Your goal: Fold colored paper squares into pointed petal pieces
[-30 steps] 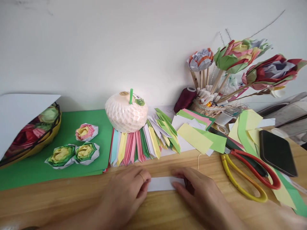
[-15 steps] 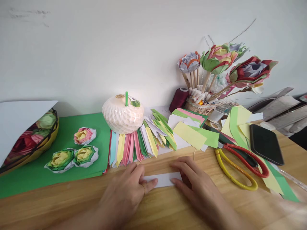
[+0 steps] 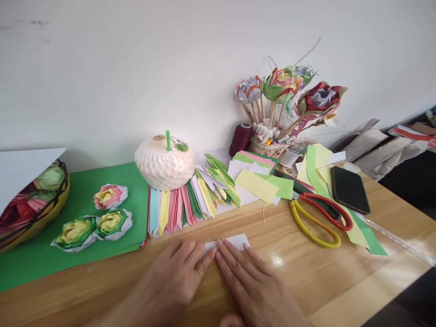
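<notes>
A folded white paper strip (image 3: 241,239) lies flat on the wooden table in front of me, partly covered by my hands. My left hand (image 3: 179,268) grips its left end, with the thumb lying along the near edge and the other fingers curled over it. My right hand (image 3: 247,277) is flat, its fingers stretched forward with the tips pressing on the strip near my left thumb. Just beyond the hands, folded coloured paper pieces (image 3: 175,209) lie in a fanned row, partly under a white textured coconut-shaped container (image 3: 165,165) with a green straw.
Red-and-yellow-handled scissors (image 3: 315,222) and a black phone (image 3: 350,190) lie to the right among paper strips. Paper flowers on sticks (image 3: 282,86) stand behind. Several paper flowers (image 3: 114,223) sit on green sheets (image 3: 136,181) at left, beside a basket (image 3: 63,195).
My right hand has flattened and slid leftward over the strip, from its right end toward my left thumb. My left hand stays at the left end. The view has shifted right.
</notes>
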The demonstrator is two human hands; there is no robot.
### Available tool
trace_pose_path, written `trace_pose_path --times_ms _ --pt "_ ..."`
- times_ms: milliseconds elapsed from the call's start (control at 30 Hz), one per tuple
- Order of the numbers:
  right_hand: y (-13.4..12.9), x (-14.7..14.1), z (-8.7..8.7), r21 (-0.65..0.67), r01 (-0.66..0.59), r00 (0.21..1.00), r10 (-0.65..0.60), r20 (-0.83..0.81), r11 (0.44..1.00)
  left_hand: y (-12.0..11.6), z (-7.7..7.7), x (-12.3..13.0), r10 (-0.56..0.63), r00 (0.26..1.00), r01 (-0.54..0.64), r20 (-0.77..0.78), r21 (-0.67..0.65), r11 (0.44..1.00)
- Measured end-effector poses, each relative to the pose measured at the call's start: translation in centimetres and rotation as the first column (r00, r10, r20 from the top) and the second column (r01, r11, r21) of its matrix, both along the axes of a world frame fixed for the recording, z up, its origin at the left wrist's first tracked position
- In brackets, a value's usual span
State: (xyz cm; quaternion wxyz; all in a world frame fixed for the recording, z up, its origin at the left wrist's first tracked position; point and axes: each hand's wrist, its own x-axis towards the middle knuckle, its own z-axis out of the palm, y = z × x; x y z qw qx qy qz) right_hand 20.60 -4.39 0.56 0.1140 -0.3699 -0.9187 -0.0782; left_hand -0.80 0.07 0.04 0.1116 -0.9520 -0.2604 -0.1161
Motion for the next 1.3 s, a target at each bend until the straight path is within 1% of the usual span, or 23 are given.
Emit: trace_pose_path --times_ms 133,267,533,667,800,867,933,967,1000,1033,1067,1100,1133,1167,1200,1300 --pt "-0.4 0.9 0.2 -0.038 0.036 0.998 -0.034 0.051 0.999 -0.4 -0.2 -0.3 0.020 0.999 -0.018 -0.047 0.045 0.999" --pt "-1.0 2.0 0.3 -0.087 0.094 0.995 -0.092 0.021 0.992 -0.7 -0.2 -0.5 0.034 0.999 -0.031 -0.039 0.074 0.997" --pt "-1.4 3.0 0.4 -0.129 0.133 0.991 -0.135 -0.012 0.983 -1.6 0.7 -1.1 0.053 0.998 -0.049 -0.041 0.075 0.996" --pt "-1.7 3.4 0.3 -0.087 0.169 0.986 -0.167 0.031 0.982 -1.7 0.8 -1.5 0.044 0.997 -0.038 -0.061 0.097 0.995" --pt "-2.2 4.2 0.1 -0.035 0.235 0.971 -0.233 0.061 0.971 -2.0 0.6 -1.6 0.068 0.988 -0.055 -0.139 0.096 0.994" --pt "-2.5 4.4 0.2 0.005 0.285 0.958 -0.286 0.022 0.958 -2.2 0.4 -1.6 0.070 0.983 -0.054 -0.168 0.096 0.994" --pt "-2.7 4.0 0.5 0.042 0.330 0.944 -0.328 -0.040 0.943 -2.4 0.2 -1.5 0.061 0.983 -0.042 -0.175 0.108 0.993" --pt "-2.8 3.5 0.7 0.044 0.327 0.944 -0.324 -0.063 0.944 -2.5 0.1 -1.4 0.050 0.983 -0.029 -0.177 0.116 0.993" --pt "-2.8 2.8 0.9 0.030 0.299 0.952 -0.295 -0.078 0.954 -2.6 0.0 -1.4 0.040 0.984 -0.017 -0.174 0.128 0.992" --pt "-2.8 2.0 1.1 -0.015 0.239 0.968 -0.239 -0.072 0.971 -2.7 -0.1 -1.3 0.030 0.985 -0.006 -0.171 0.141 0.990" --pt "-2.7 1.1 1.2 -0.074 0.146 0.985 -0.151 -0.082 0.987 -2.7 -0.2 -1.3 0.025 0.985 0.002 -0.171 0.154 0.988" --pt "-2.6 0.2 1.3 -0.140 0.054 0.993 -0.069 -0.099 0.989 -2.8 -0.2 -1.3 0.023 0.986 0.005 -0.164 0.172 0.985" --pt "-2.5 -0.6 1.4 -0.203 0.001 0.994 -0.024 -0.111 0.979 -2.9 -0.2 -1.4 0.022 0.987 0.008 -0.159 0.186 0.982" --pt "-2.3 -1.3 1.4 -0.255 -0.016 0.992 -0.017 -0.128 0.967 -2.9 -0.2 -1.4 0.018 0.987 0.014 -0.158 0.197 0.980" --pt "-2.2 -1.7 1.4 -0.289 -0.003 0.989 -0.041 -0.144 0.957 -2.9 -0.2 -1.5 0.010 0.987 0.023 -0.159 0.206 0.978" --pt "-2.1 -1.5 1.2 -0.332 0.054 0.980 -0.114 -0.163 0.942 -2.8 0.2 -1.6 -0.008 0.986 0.047 -0.166 0.231 0.972"
